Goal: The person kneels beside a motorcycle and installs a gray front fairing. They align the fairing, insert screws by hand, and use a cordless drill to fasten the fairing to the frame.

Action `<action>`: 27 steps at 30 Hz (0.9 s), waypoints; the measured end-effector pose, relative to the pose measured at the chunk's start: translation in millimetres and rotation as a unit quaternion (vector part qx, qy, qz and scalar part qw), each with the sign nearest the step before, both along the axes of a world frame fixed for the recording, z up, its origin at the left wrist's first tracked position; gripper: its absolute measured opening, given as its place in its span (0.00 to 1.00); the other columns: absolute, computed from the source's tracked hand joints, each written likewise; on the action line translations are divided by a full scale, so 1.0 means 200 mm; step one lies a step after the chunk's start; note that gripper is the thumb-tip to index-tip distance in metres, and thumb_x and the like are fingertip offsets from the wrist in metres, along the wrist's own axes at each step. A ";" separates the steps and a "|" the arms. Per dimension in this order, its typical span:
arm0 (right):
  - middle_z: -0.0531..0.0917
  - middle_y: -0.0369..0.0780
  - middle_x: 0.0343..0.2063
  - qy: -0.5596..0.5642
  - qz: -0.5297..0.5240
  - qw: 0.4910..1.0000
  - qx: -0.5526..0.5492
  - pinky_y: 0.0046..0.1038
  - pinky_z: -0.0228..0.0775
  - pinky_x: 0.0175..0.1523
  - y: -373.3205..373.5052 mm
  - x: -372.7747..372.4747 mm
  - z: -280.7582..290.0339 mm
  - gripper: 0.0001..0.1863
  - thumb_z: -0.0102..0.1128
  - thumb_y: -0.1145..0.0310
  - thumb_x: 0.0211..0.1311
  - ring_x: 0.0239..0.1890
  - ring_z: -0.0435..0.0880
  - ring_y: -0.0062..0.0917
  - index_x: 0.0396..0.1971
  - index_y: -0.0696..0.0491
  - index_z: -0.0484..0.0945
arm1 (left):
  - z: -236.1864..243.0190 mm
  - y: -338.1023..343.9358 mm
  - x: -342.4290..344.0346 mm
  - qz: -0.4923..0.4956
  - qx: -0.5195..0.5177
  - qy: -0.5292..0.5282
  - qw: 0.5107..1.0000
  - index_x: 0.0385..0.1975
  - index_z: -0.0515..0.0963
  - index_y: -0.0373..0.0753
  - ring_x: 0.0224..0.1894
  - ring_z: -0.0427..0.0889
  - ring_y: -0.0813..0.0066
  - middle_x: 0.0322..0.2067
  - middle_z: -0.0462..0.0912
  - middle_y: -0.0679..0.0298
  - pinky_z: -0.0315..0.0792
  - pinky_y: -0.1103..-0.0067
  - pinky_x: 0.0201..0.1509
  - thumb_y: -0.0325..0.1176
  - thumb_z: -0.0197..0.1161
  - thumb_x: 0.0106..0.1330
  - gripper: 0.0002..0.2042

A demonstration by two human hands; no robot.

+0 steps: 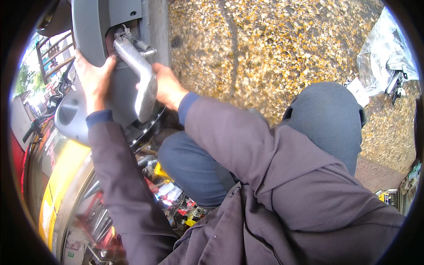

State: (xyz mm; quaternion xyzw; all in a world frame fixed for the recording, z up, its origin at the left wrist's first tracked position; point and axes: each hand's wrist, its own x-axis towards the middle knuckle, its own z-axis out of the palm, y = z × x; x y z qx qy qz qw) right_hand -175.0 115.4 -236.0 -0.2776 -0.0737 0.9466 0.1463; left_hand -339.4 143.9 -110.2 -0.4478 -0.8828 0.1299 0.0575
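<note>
A grey plastic body (90, 28), which looks like part of a scooter, stands upright at the upper left. From an opening in its side sticks a bent silver metal arm (143, 75) with small metal fittings (143, 46) at its upper end. My left hand (94, 75) grips the grey body's lower part, thumb beside the opening and fingers round the outer edge. My right hand (167, 86) is closed round the silver arm from behind; a fingertip shows on its far side, the other fingers are partly hidden. Below is a dark round wheel rim (150, 130).
Fallen yellow leaves cover the ground (265, 39). A clear plastic bag (382, 53) with metal parts lies at the right. Tools and small parts (181, 207) lie near my knee, beside a yellow-edged glass case (62, 190). A bicycle handlebar (39, 123) shows at the left.
</note>
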 end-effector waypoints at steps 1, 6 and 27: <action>0.83 0.44 0.38 0.037 0.000 0.999 -0.011 0.28 0.78 0.42 0.01 0.00 0.00 0.26 0.72 0.79 0.51 0.38 0.83 0.26 0.52 0.64 0.75 | 0.01 0.00 0.00 -0.003 0.005 -0.014 1.000 0.71 0.49 0.23 0.70 0.61 0.43 0.66 0.61 0.33 0.57 0.65 0.74 0.51 0.74 0.45 0.58; 0.85 0.45 0.40 -0.004 0.093 0.989 0.114 0.29 0.78 0.46 0.05 -0.01 -0.06 0.26 0.74 0.74 0.50 0.41 0.84 0.26 0.51 0.64 0.78 | 0.01 0.00 0.02 -0.009 0.000 -0.005 1.000 0.71 0.49 0.23 0.70 0.61 0.43 0.66 0.61 0.33 0.57 0.65 0.73 0.51 0.74 0.44 0.58; 0.85 0.37 0.37 0.081 0.091 0.991 0.056 0.25 0.76 0.44 0.12 0.03 -0.12 0.23 0.76 0.76 0.51 0.38 0.81 0.18 0.48 0.63 0.80 | 0.01 -0.01 0.03 -0.019 0.025 0.036 0.999 0.70 0.54 0.25 0.58 0.76 0.50 0.54 0.76 0.40 0.68 0.67 0.65 0.51 0.75 0.39 0.58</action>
